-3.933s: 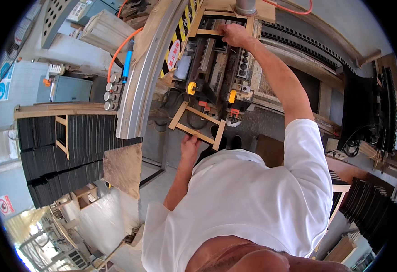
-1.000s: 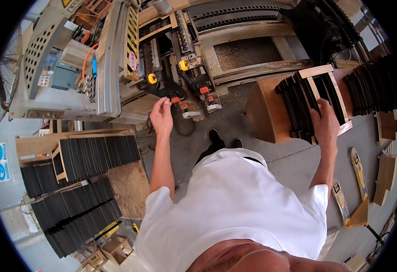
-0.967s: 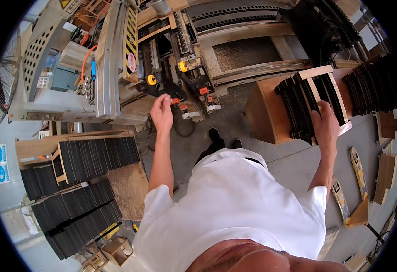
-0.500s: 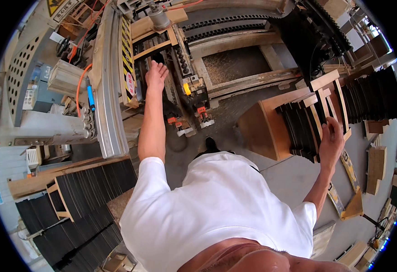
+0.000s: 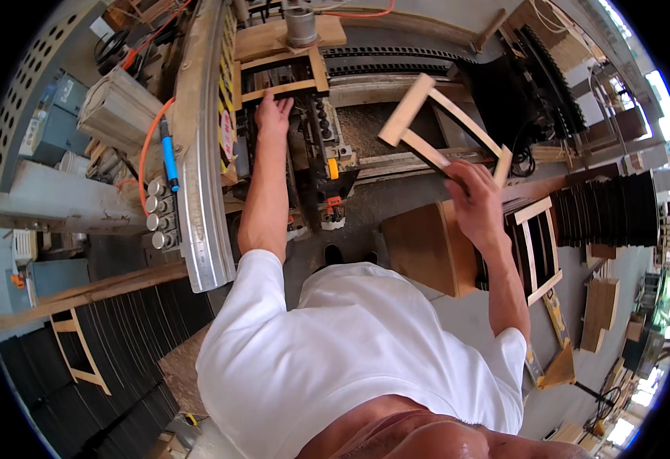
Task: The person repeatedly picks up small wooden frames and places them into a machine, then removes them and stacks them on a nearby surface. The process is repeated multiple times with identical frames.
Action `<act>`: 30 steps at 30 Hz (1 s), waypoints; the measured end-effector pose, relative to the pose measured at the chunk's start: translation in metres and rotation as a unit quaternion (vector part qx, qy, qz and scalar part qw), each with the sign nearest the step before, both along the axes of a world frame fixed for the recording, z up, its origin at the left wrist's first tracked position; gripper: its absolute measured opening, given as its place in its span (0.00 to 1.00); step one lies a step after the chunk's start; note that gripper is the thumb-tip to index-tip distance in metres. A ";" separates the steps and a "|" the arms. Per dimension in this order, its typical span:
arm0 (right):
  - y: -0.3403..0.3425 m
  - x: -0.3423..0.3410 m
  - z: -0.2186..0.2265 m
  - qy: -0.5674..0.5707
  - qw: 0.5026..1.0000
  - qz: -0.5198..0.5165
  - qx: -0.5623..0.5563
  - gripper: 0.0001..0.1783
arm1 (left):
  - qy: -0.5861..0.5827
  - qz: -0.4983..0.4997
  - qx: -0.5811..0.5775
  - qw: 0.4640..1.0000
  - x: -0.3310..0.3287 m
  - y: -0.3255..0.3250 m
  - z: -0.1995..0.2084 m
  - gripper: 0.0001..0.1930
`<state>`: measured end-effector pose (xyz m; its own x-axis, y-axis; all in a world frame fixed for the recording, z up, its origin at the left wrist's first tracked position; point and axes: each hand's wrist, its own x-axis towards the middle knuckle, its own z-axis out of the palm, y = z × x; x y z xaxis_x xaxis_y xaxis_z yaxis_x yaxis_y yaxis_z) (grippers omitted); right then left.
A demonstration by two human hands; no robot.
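My left hand [image 5: 272,118] reaches into the machine, its fingers closed on the near rail of a rectangular wooden frame [image 5: 304,86]. That frame lies flat on the machine bed beneath a metal cylinder [image 5: 301,29]. In my right hand [image 5: 474,200] is a second wooden frame [image 5: 407,109], pale with dark inner edges. It is raised and tilted, gripped by its near rail close to one corner. Below the right forearm, more such frames [image 5: 532,249] stand in a stack beside a brown wooden panel [image 5: 427,249].
Silver rail [image 5: 201,222] and yellow-black striped guard [image 5: 228,84] border the machine on the left. A black cable chain [image 5: 396,53] runs across the back. Dark stacked frames stand at far right [image 5: 610,210] and lower left [image 5: 143,329]. A yellow pallet jack [image 5: 557,367] sits lower right.
My right hand has lifted a frame off the stack and brought it left toward the machine. My left hand has moved slightly forward and closed on the rail of the frame in the machine.
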<state>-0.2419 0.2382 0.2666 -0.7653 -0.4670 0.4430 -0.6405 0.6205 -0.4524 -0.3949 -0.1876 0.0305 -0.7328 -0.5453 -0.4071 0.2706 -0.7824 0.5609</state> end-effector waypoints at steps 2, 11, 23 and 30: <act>-0.032 -0.023 -0.019 0.015 0.999 0.045 0.017 0.11 | -0.016 0.001 0.020 1.000 0.022 0.021 0.000 0.27; -0.196 -0.106 -0.117 0.072 0.962 0.259 0.052 0.11 | 0.126 -0.110 0.033 0.985 0.139 0.083 0.000 0.12; -0.225 -0.149 -0.136 0.057 0.949 0.308 0.034 0.13 | 0.097 -0.029 0.011 0.995 0.143 0.108 0.010 0.13; -0.280 -0.205 -0.158 0.032 0.947 0.318 0.031 0.14 | 0.047 -0.012 -0.011 0.999 0.242 0.164 0.029 0.19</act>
<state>-0.4468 -0.0413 0.1082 -0.2931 -0.8510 0.4357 -0.9183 0.1238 -0.3761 -0.1528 -0.0236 0.0594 -0.7800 -0.5350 -0.3245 0.3044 -0.7775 0.5503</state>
